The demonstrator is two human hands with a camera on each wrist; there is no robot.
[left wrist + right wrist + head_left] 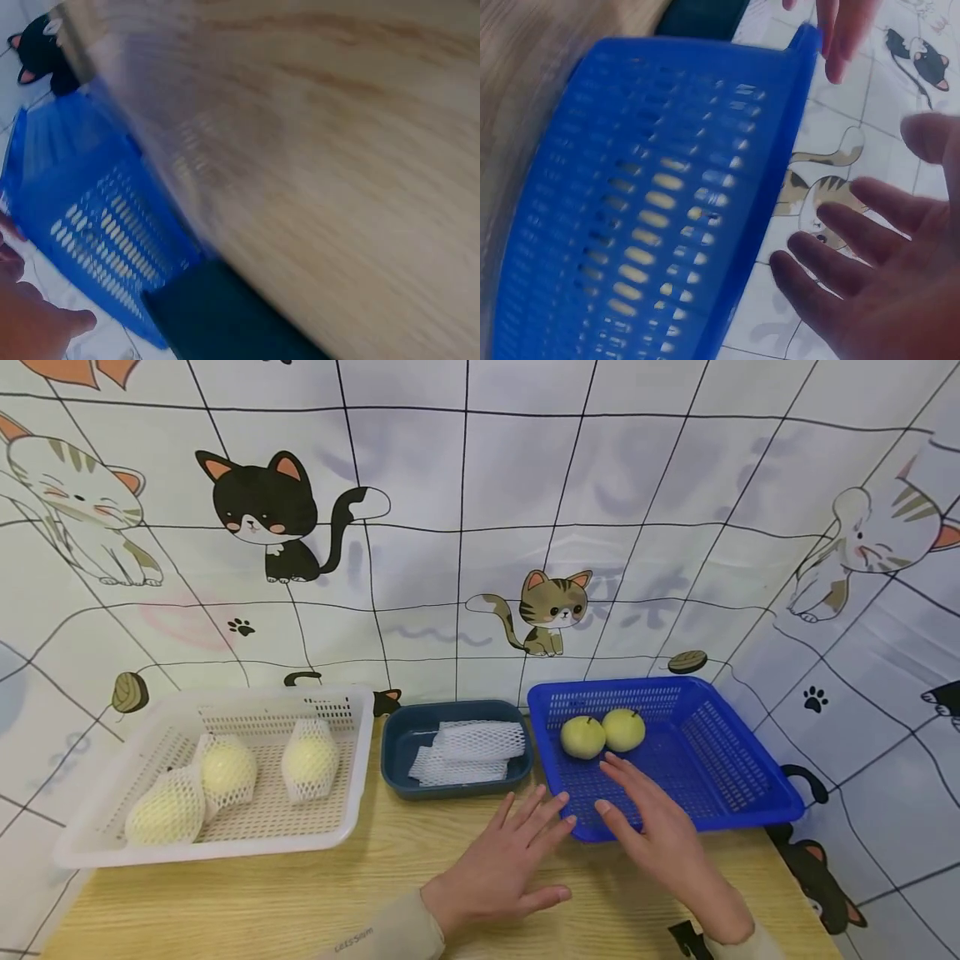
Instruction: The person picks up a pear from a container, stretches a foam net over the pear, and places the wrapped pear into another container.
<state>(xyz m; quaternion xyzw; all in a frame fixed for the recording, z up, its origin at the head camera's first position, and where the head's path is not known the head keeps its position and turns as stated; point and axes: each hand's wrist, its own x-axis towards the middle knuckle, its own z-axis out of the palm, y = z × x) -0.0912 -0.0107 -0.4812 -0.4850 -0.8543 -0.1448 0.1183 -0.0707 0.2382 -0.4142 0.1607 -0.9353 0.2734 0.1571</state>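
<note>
Two round yellow-green fruits with short dark stems sit side by side in the back left of a blue plastic basket. My right hand is over the basket's front rim, fingers extended towards the fruits and apart from them. In the right wrist view its spread fingers hold nothing. My left hand, fingers straight and spread, hovers by the basket's front left corner, also holding nothing. Between the baskets, a dark teal tray holds white foam net sleeves.
On the left, a white plastic basket contains three pale yellow fruits in white foam nets. All containers stand on a wood-grain table against a cat-patterned wall covering.
</note>
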